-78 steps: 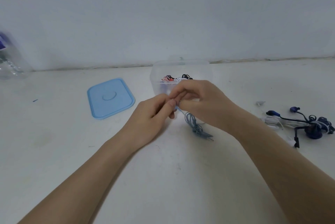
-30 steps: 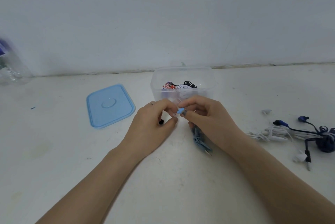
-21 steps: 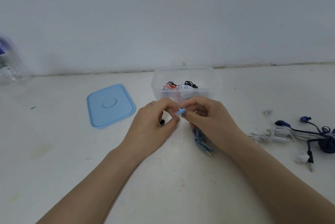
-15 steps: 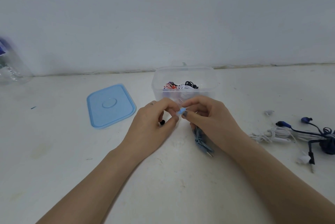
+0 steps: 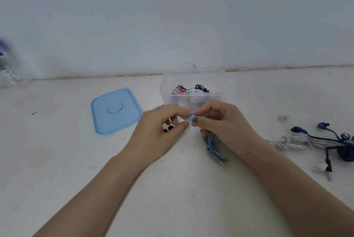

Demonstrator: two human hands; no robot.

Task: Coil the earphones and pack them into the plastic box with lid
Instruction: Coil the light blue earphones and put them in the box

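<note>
My left hand and my right hand meet just in front of the clear plastic box. Between their fingertips they pinch the light-blue earbud of a grey-blue earphone. Its coiled cable hangs from under my right hand onto the table, plug end toward me. Small black pieces show inside my left palm. The box holds red, white and black coiled earphones. The blue lid lies flat to the left of the box.
White earphones and dark-blue earphones lie tangled at the right. A small clear ear tip sits behind them. A clear plastic bottle stands at the far left by the wall.
Since 2.6 s ago my hands came a little toward me, away from the box, and the blue earbud now shows between the fingertips. Over the last second almost nothing moved.
</note>
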